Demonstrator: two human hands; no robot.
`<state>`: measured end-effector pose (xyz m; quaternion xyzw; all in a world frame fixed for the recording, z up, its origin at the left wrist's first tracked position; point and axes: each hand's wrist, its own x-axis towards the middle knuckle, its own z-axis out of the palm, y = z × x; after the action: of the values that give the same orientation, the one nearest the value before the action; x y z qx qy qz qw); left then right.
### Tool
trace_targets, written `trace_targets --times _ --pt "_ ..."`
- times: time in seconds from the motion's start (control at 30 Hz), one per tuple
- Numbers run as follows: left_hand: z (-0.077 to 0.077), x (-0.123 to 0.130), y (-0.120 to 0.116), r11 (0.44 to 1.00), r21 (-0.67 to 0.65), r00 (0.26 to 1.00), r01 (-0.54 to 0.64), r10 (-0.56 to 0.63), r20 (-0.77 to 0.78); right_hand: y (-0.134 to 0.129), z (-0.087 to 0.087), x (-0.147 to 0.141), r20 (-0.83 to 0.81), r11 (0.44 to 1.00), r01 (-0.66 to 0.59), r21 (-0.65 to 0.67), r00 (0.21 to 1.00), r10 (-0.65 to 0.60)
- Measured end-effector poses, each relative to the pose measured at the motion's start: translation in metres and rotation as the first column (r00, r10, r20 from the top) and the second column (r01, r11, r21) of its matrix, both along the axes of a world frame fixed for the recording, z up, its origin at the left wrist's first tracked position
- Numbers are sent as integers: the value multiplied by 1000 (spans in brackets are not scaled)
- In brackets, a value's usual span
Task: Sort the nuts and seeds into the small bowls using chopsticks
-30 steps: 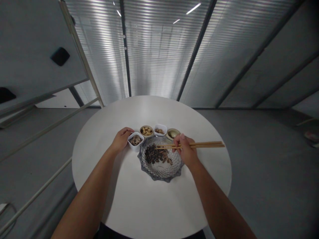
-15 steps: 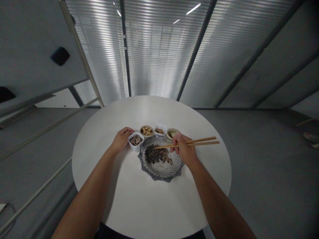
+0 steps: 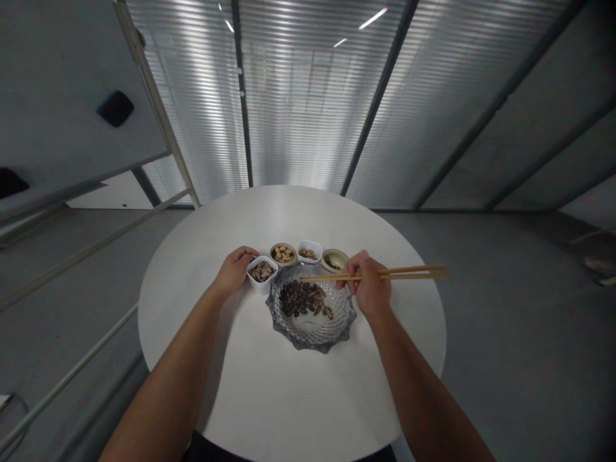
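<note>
My right hand (image 3: 370, 282) grips a pair of wooden chopsticks (image 3: 414, 272), with their tips over the far part of a scalloped glass bowl (image 3: 308, 338). Whether anything is pinched between the tips is too small to tell. Inside the glass bowl lie dark seeds (image 3: 301, 298) and some lighter striped ones. Fingers of my left hand (image 3: 234, 272) curl against the side of a small white square bowl (image 3: 260, 287) filled with striped seeds, which look like sunflower seeds.
Behind the glass bowl stand a round bowl of nuts (image 3: 283, 254), a white square bowl (image 3: 315, 246) with brown pieces, and a round yellowish bowl (image 3: 337, 257) with a few dark bits. All rest on a round white table (image 3: 269, 398). A whiteboard frame (image 3: 158, 115) stands left.
My right hand has moved right and slightly away from me, and the chopstick tips have risen off the dark seeds. The left hand stays at the white bowl.
</note>
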<state>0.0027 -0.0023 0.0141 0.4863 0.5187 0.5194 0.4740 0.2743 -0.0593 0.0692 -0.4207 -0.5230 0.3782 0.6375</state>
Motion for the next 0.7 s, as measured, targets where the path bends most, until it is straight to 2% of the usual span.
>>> trace_targets --times 0.13,0.27,0.4,0.57,0.63,0.7 --pt "-3 -3 1 1000 26 1000 4 -4 -29 7 3 16 -98 986 145 81 986 -137" --pt "-7 -5 3 1000 22 1000 9 -8 -30 16 2 34 -209 943 288 169 945 -251" --pt "-11 -6 4 1000 29 999 8 -7 -32 20 -1 44 -241 909 360 212 920 -308" --pt "-9 -5 4 1000 25 1000 8 -7 -18 19 -2 42 -230 911 351 215 925 -302" --pt "-7 -4 3 1000 14 1000 7 -7 -11 17 -1 37 -226 931 298 210 941 -251" --pt "-5 -3 2 1000 10 1000 8 -8 -11 14 -2 30 -197 965 192 177 968 -156"
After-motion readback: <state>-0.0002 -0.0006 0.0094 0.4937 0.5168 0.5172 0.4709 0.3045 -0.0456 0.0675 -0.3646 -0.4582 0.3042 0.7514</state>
